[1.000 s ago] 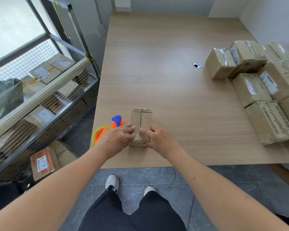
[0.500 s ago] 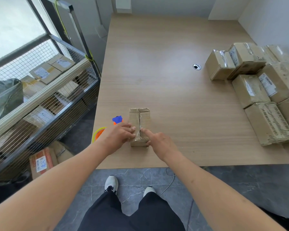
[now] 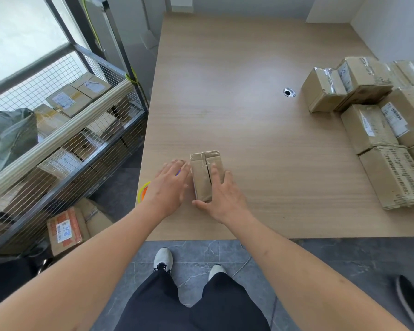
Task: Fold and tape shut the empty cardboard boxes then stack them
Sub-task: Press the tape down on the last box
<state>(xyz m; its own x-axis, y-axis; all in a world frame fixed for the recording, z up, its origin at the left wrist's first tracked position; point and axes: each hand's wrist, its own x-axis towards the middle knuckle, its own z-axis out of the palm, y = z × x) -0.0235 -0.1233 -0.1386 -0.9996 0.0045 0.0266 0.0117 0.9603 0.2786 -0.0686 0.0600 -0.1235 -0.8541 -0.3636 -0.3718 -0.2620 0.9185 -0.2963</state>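
I am resting my right hand (image 3: pixel 221 195) flat on the small box (image 3: pixel 206 174), its long axis running 12 to 6 near the worktop (image 3: pixel 249 111) edge, while my left hand (image 3: pixel 170 187), fingers relaxed, is hovering at its 9 o'clock side over the tape dispenser (image 3: pixel 144 190).

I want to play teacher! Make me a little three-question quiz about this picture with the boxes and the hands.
1. True or false: the right hand rests on the small cardboard box.
2. Where do the finished boxes sit on the table: A) left edge, B) right side, C) far end?
3. Fill in: the left hand partly covers an orange and blue ______.

Key: 1 true; 2 B; 3 tape dispenser.
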